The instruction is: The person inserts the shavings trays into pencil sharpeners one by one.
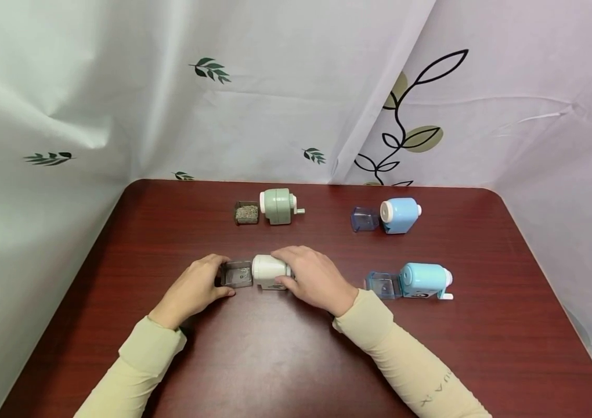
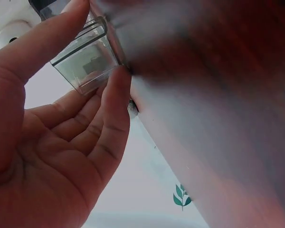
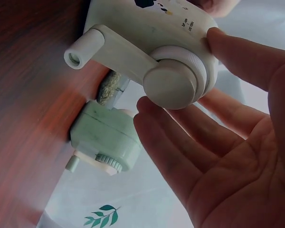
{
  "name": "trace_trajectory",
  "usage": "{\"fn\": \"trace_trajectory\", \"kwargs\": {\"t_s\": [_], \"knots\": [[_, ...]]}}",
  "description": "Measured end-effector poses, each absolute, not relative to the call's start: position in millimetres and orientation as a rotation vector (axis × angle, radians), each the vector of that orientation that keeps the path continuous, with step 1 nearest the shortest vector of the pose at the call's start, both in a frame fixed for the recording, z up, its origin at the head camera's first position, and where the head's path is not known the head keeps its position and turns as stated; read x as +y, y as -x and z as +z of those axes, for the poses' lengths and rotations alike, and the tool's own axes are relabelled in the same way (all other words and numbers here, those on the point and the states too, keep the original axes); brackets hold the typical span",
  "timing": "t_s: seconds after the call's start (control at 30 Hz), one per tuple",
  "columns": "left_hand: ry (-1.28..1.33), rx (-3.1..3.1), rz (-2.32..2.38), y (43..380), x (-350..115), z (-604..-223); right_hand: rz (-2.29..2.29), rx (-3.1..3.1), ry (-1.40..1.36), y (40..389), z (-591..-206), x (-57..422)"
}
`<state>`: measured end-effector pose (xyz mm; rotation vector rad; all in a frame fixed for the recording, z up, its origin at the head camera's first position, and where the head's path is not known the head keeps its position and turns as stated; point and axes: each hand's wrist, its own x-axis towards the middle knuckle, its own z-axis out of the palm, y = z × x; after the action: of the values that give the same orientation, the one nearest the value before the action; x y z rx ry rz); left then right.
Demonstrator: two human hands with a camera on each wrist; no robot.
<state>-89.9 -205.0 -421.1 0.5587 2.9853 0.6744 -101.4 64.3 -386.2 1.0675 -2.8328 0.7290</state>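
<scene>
While pinching the see-through shavings drawer (image 1: 238,276) with the left hand (image 1: 199,288), gripping the cream pencil sharpener (image 1: 267,268) with the right hand (image 1: 318,280), best keeping both lined up.

1. Table (image 1: 494,342): dark reddish-brown top with streaked grain, a glossy surface and 2 rounded rear corners.
2. Enclosure: pale, creased sheeting (image 1: 275,35) hangs behind the table and along its left and right sides.
3. Left and centre print: 4 small green leaf sprigs (image 1: 210,70).
4. Rear right print: 1 black-outlined vine (image 1: 399,116) with olive patches, beside a diagonal fold (image 1: 379,87).
5. Lighting: a pale sheen (image 1: 259,354) marks the tabletop's near centre.
</scene>
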Motion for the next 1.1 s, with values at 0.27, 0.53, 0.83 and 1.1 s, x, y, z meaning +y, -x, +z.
{"fn": "trace_trajectory", "kwargs": {"t_s": [0.27,0.53,0.83,1.1], "knots": [[-0.592,2.986,0.656,91.8,-198.9,-418.2,0.786,-2.806,-1.102,101.3,-386.3,65.3],[-0.63,2.975,0.649,94.4,-194.7,-415.9,0.783,-2.789,-1.123,103.3,-387.0,66.0],[-0.653,2.954,0.663,96.6,-189.6,-416.3,0.819,-2.763,-1.125,104.4,-390.3,66.4],[-0.674,2.949,0.671,98.3,-185.1,-417.0,0.835,-2.761,-1.125,104.6,-390.8,66.7]]}}
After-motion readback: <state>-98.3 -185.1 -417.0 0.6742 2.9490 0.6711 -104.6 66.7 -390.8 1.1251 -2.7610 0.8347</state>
